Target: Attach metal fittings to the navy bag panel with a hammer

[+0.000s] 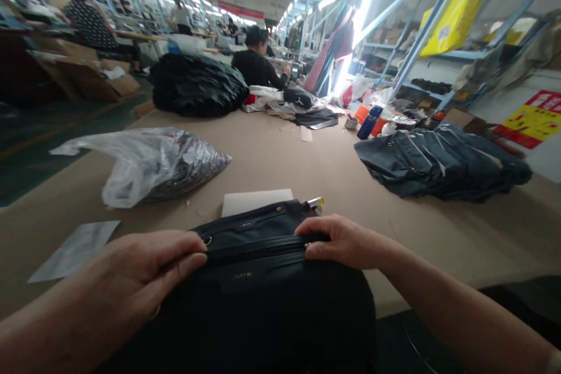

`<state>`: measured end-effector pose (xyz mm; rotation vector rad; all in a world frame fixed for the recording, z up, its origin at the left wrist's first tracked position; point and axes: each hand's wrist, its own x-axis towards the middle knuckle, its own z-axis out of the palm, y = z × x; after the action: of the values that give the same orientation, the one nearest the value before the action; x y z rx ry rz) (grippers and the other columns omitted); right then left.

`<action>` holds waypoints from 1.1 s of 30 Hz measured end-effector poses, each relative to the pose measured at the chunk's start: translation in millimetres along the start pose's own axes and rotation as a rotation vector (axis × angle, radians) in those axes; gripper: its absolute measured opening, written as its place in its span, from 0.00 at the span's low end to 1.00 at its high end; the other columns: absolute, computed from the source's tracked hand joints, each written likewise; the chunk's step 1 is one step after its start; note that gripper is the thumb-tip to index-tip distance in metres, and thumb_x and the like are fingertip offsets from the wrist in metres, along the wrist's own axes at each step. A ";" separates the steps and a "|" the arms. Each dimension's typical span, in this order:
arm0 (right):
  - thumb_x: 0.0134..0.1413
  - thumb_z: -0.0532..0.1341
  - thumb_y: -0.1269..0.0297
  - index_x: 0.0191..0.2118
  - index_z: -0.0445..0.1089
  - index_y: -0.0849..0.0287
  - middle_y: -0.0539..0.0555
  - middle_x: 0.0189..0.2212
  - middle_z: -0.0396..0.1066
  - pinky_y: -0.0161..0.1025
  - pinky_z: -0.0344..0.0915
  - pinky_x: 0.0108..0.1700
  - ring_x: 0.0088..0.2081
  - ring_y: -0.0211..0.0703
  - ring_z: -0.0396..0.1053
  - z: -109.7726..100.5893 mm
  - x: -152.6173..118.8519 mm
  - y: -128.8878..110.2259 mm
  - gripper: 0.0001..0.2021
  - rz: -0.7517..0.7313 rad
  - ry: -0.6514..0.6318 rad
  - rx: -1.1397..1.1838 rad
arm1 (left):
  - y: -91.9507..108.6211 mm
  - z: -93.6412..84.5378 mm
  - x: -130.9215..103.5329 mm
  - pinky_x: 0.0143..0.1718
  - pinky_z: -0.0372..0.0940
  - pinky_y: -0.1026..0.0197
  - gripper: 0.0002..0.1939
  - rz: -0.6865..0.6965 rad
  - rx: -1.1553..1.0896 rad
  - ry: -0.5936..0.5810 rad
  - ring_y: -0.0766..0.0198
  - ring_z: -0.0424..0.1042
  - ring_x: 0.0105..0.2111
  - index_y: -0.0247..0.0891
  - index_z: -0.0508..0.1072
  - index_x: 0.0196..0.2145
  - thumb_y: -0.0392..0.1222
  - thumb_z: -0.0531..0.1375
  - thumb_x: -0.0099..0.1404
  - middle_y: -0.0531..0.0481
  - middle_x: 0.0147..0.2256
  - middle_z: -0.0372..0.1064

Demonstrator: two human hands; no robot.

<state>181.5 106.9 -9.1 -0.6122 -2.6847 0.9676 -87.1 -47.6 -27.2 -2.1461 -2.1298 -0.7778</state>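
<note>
A dark navy bag (pixel 263 292) lies at the near edge of the brown table (pixel 284 152), its zipped top edge facing me. My left hand (pixel 144 269) pinches the bag's top edge at the left end, near a small metal ring. My right hand (pixel 342 241) grips the same edge at the right end, fingers curled over the zipper. A white card (pixel 254 200) lies flat just behind the bag, and a small metal-tipped object (pixel 316 203) pokes out beside it.
A clear plastic sack of dark items (pixel 153 166) lies left. A stack of dark blue bags (pixel 442 160) sits right. A flat plastic sleeve (pixel 74 248) is near left. A person in black (pixel 256 64) works at the far end beside a black pile (pixel 197 85).
</note>
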 end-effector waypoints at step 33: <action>0.63 0.49 0.71 0.39 0.65 0.54 0.51 0.35 0.67 0.40 0.58 0.39 0.39 0.45 0.66 104.0 116.4 69.4 0.09 -0.124 0.378 -0.808 | -64.3 70.1 80.8 0.40 0.65 0.51 0.08 -0.172 0.311 0.045 0.49 0.72 0.38 0.34 0.74 0.35 0.41 0.62 0.59 0.42 0.36 0.72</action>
<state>64.0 150.3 -125.3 -0.6591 -2.6303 -0.2925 -129.1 57.0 -80.8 -1.7954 -2.2589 -0.4576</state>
